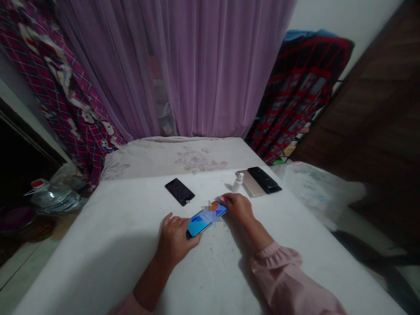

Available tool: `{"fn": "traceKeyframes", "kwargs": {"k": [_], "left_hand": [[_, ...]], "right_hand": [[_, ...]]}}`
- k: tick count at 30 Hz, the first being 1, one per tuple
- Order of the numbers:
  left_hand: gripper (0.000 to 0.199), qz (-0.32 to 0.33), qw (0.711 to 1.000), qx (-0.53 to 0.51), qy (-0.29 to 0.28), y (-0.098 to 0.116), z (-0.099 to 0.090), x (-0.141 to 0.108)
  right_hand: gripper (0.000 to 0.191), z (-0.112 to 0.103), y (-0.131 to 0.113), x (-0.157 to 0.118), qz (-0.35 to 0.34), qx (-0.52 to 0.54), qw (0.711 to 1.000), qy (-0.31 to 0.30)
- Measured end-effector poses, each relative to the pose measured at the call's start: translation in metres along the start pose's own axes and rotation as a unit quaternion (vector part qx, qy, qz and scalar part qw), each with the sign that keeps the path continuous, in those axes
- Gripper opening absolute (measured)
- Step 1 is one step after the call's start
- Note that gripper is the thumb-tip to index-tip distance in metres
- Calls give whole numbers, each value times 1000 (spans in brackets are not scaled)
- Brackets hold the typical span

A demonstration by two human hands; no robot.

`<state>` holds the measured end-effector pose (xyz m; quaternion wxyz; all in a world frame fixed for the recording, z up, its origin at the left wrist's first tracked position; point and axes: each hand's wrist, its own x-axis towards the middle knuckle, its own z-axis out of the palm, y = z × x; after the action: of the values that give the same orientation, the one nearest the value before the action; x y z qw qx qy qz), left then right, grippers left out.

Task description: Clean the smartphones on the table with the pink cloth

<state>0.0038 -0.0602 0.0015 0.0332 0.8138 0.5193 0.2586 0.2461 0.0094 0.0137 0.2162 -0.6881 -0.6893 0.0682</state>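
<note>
A phone with a lit blue screen (200, 222) lies at a slant between my two hands, part of its screen blurred by blocks. My left hand (175, 236) grips its lower left end, thumb at the near edge. At the upper right end, my right hand (239, 207) holds the other end with closed fingers. Just beyond is a dark phone (179, 191), screen up. Past my right hand a small white bottle (238, 182) stands upright beside a gold flat device (252, 183), with a black device (265, 180) partly on or against it.
The white-covered surface (131, 271) carries these things, with a floral cloth (193, 158) at its far side. Purple curtains (210, 65) hang behind. A large water bottle (54, 195) is at the left, and a clear plastic sheet (311, 192) at the right.
</note>
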Motion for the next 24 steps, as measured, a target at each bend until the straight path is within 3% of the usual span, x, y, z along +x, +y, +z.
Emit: {"fn": "traceKeyframes", "kwargs": {"k": [4,7,11,17,24], "left_hand": [[26,-22,999,-10,-27,-10,0,8],[40,-45,997,3,-63,-19,0,18],[52,-61,993,27,-101,-26,-2,28],[53,-71,992,21,-106,-28,-2,30],[46,-75,993,4,-86,-25,0,26]], "right_hand": [[29,9,15,-22,2,125,987,102],[36,21,3,-49,-48,145,982,109],[48,36,-18,-73,-153,120,979,65],[50,40,-32,-63,-202,58,974,81],[36,40,-45,-54,-231,11,969,91]]}}
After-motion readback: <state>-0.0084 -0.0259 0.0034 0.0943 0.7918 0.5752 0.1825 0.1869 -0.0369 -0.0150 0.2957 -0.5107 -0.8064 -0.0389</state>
